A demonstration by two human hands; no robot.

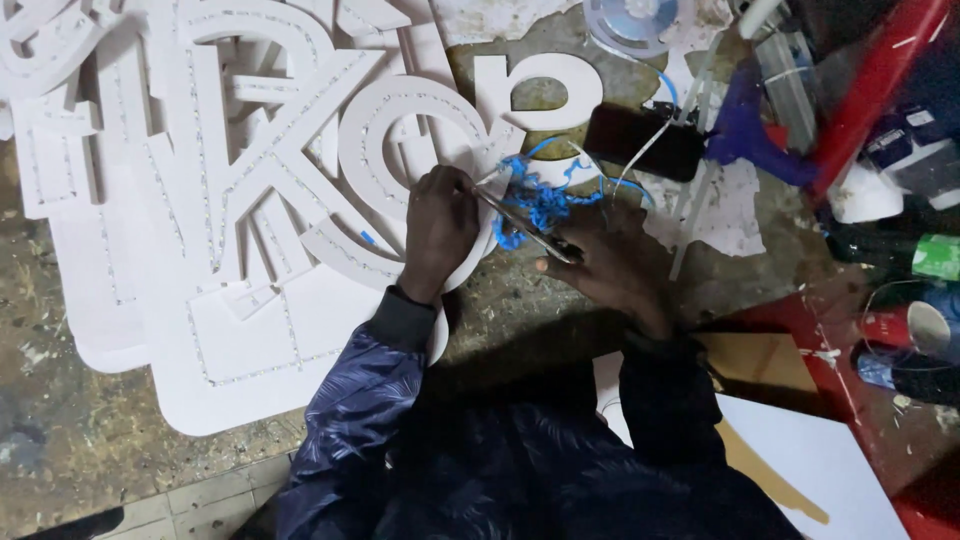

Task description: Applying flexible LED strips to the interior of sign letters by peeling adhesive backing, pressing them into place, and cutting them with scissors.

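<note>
Left hand: we pinch our left hand (440,225) closed on a thin wire end at the rim of the white round letter (420,150), fingers bunched tight over the cut-out.
Right hand: our right hand (605,265) grips a slim metal tool (525,228), seemingly pliers or cutters, with its tip pointing toward the left fingers.
Blue wire: the tangle of blue wire (535,200) lies between the two hands, touching the letter's edge and trailing toward a dark box (645,142) further back.
Letter: it rests on the stack of white cut-out letters (230,150), overlapping them on the scuffed bench (60,430).
Risk to fingers: we judge the tool tip sits very near our left fingertips, so a slip could nick them.
Risk to wire: pulling against the tangle could snag a loop, we think, and drag the dark box or kink the strand.
Risk to letter: pressing hard on the thin rim might crack or dent it, since it overhangs other pieces.
Clutter: cans (915,335) and a red tube (870,90) crowd our right side, near enough for an elbow to knock.
</note>
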